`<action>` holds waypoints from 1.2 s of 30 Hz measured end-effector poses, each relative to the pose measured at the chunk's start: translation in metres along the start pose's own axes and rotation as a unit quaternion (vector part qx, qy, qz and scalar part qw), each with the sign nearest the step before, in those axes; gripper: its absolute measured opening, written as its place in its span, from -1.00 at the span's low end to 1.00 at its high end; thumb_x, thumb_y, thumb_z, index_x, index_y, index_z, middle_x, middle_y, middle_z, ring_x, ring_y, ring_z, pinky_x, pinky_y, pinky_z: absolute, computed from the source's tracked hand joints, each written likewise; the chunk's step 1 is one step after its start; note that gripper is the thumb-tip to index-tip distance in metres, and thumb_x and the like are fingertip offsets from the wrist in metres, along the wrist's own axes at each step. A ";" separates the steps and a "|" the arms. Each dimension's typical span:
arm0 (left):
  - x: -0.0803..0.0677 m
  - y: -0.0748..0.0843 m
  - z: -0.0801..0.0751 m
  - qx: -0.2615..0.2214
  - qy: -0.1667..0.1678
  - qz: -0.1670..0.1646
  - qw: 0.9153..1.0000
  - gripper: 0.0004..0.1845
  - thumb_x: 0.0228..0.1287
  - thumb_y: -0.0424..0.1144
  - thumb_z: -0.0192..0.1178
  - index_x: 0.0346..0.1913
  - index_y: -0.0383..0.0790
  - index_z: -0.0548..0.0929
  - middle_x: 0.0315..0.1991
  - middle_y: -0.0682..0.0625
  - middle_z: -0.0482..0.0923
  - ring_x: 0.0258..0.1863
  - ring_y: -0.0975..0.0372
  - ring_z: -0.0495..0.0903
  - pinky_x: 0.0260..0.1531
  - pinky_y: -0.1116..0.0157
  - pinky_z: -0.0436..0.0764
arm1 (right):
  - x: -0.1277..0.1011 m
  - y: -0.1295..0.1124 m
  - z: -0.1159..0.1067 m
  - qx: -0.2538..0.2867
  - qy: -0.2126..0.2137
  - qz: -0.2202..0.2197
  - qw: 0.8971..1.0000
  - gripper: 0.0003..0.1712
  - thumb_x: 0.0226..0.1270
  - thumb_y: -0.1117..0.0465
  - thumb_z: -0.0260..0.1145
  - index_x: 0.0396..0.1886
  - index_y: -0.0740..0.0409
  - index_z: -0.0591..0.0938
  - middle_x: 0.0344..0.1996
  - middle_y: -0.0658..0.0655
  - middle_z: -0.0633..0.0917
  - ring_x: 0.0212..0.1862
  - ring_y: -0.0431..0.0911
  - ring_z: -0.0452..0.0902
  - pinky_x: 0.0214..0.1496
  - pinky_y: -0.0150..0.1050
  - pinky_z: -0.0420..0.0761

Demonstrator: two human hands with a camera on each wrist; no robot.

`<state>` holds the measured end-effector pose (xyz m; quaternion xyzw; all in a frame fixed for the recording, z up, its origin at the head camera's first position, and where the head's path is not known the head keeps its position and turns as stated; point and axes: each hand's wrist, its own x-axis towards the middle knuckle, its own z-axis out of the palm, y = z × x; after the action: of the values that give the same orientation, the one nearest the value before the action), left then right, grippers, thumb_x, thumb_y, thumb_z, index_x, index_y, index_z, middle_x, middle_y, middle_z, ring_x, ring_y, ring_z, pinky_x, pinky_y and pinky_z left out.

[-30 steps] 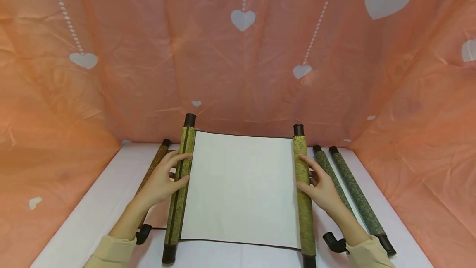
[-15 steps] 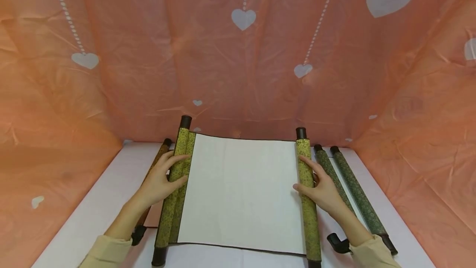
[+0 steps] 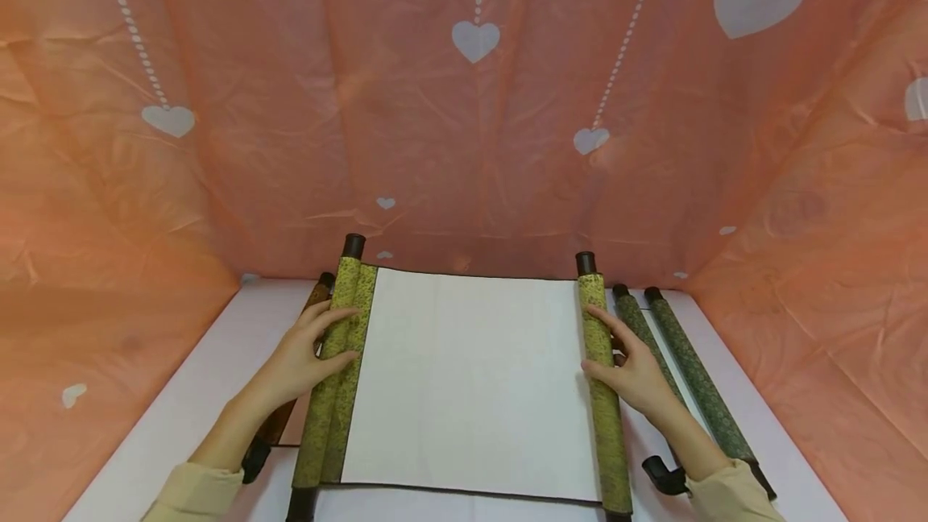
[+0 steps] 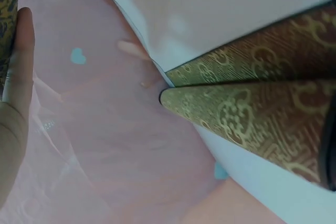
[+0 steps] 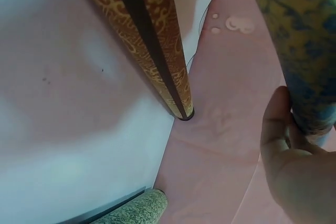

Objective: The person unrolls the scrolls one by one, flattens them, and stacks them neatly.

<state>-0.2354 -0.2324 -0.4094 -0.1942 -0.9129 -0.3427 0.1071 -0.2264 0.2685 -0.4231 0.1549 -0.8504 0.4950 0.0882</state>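
i have the yellow-green scroll [image 3: 471,401] in the middle of my head view, partly unrolled, its plain white sheet [image 3: 464,337] spread between the left roller [image 3: 319,433] and the right roller [image 3: 612,441]. both rollers stand roughly lengthwise, and their black caps [image 3: 354,246] at the far end show against the curtain [image 3: 464,159], past the far edge of the white table [image 3: 181,393].

my left hand [image 3: 300,357] grips the left roller, index finger and thumb over its upper face, the thumb lower down than the finger. my right hand [image 3: 631,365] grips the right roller in the same manner, the other fingers curled behind it. the right wrist view shows fingers and thumb around that roller too.

outward from there, i see a brown patterned roller [image 3: 278,424] just left of the scroll, partly covered by the left hand and forearm. on the right, an inner green roller [image 3: 645,329] and an outer green roller [image 3: 699,377] lie side by side on the table. the orange-pink curtain has pale hearts [image 3: 475,42].
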 end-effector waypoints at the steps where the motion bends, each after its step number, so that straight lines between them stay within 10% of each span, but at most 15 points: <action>1: -0.001 -0.001 0.000 0.001 0.001 0.001 1.000 -0.32 0.30 -0.31 0.46 0.46 -0.11 0.49 0.51 -0.50 0.11 0.41 -0.50 0.20 0.09 -0.49 0.40 | 0.000 0.000 0.000 0.004 -0.001 0.002 1.000 -0.08 0.33 0.40 0.46 0.62 -0.02 0.32 0.55 0.29 0.29 0.00 -0.11 0.52 -0.20 -0.24 0.59; 5: -0.002 -0.004 -0.002 0.005 0.005 0.003 1.000 -0.33 0.30 -0.33 0.45 0.45 -0.14 0.50 0.50 -0.53 0.10 0.38 -0.52 0.22 0.08 -0.47 0.42 | -0.001 0.001 -0.003 0.020 -0.008 0.011 1.000 -0.08 0.32 0.51 0.37 0.63 0.01 0.31 0.58 0.30 0.22 -0.05 -0.01 0.50 -0.38 -0.21 0.48; 10: -0.002 -0.009 -0.003 0.006 0.005 0.001 1.000 -0.36 0.33 -0.33 0.42 0.45 -0.15 0.51 0.50 -0.53 0.09 0.38 -0.52 0.22 0.09 -0.47 0.42 | -0.001 -0.001 -0.006 0.009 -0.012 0.039 0.999 -0.10 0.35 0.51 0.25 0.64 -0.03 0.29 0.62 0.28 0.17 0.48 0.31 0.25 -0.06 -0.04 0.49; 20: -0.002 -0.016 -0.005 -0.008 -0.018 -0.010 1.000 -0.36 0.41 -0.37 0.28 0.52 -0.14 0.41 0.53 -0.51 0.05 0.39 -0.52 0.19 0.05 -0.44 0.44 | 0.002 0.004 -0.008 0.020 -0.013 0.064 0.998 -0.17 0.46 0.33 0.32 0.65 -0.08 0.29 0.63 0.24 0.17 0.50 0.17 0.14 -0.15 -0.27 0.48; 27: 0.002 -0.018 -0.005 -0.008 -0.039 -0.015 0.999 -0.34 0.45 -0.35 0.23 0.56 -0.14 0.35 0.56 -0.50 0.01 0.40 -0.52 0.20 -0.06 -0.24 0.55 | 0.004 0.013 -0.008 -0.012 -0.012 0.035 0.999 -0.04 0.32 0.30 0.50 0.64 -0.03 0.28 0.59 0.32 0.21 0.58 0.33 0.06 0.33 0.29 0.37; 36: 0.004 -0.019 -0.008 0.000 -0.040 -0.020 0.999 -0.37 0.43 -0.35 0.27 0.52 -0.19 0.39 0.53 -0.57 0.00 0.17 -0.46 0.51 -0.28 -0.01 0.63 | 0.004 0.011 -0.019 -0.029 -0.004 0.031 0.999 -0.11 0.32 0.40 0.44 0.60 0.07 0.34 0.54 0.35 0.29 0.36 0.30 0.37 -0.12 -0.31 0.46</action>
<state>-0.2466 -0.2498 -0.4139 -0.1890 -0.9202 -0.3369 0.0638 -0.2343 0.2894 -0.4217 0.1281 -0.8693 0.4717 0.0739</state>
